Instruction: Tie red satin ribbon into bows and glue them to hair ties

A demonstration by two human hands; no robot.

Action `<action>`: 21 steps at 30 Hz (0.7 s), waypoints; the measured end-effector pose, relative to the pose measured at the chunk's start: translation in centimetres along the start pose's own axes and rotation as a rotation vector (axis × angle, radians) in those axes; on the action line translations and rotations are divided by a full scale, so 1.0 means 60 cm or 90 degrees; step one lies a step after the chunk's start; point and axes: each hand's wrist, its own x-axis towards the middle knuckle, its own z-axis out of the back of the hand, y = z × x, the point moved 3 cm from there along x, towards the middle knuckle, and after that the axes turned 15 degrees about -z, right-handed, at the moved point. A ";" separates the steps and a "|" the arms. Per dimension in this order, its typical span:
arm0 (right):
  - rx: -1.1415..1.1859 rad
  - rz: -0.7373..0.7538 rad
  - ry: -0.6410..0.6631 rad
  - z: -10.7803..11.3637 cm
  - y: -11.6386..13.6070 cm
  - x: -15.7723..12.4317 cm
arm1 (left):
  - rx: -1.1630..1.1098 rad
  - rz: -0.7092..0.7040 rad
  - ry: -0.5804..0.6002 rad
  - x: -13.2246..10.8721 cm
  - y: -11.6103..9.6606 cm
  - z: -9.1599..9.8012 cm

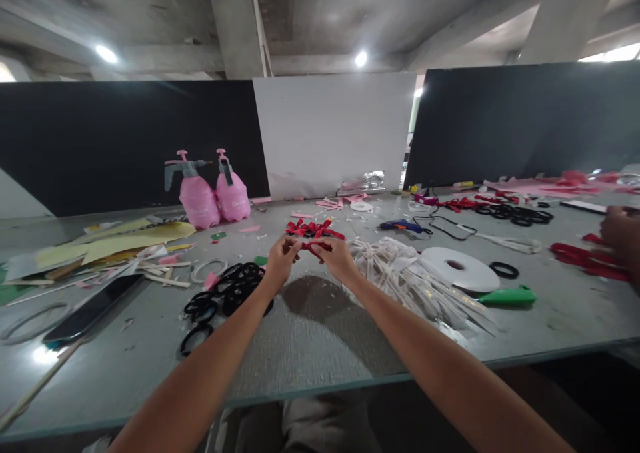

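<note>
Between my two hands, above the middle of the table, is a small piece of red ribbon [313,245]. My left hand [283,259] pinches its left end, and my right hand [334,256] pinches the right end. Just beyond my fingers lie several red ribbon bows [315,229]. A pile of black hair ties [239,289] rests to the left of my left hand. Right of my right hand is a heap of white ribbon strips [395,266], with a white ribbon roll [459,269] beside it.
Two pink spray bottles [199,201] stand at the back left. A phone [93,309] and yellow paper [120,241] lie at left. Toward the right are a blue glue gun [400,225], a green tube [508,297], and another person's hand [621,236] near red ribbons [587,261].
</note>
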 end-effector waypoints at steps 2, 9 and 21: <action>0.019 -0.016 0.007 -0.002 -0.001 0.000 | 0.011 -0.022 -0.013 0.001 -0.007 0.002; 0.030 -0.016 0.018 -0.005 -0.002 -0.005 | 0.176 -0.099 0.028 0.000 -0.028 0.009; -0.030 0.056 0.004 -0.003 0.013 -0.015 | 0.051 -0.054 -0.005 -0.002 -0.014 0.000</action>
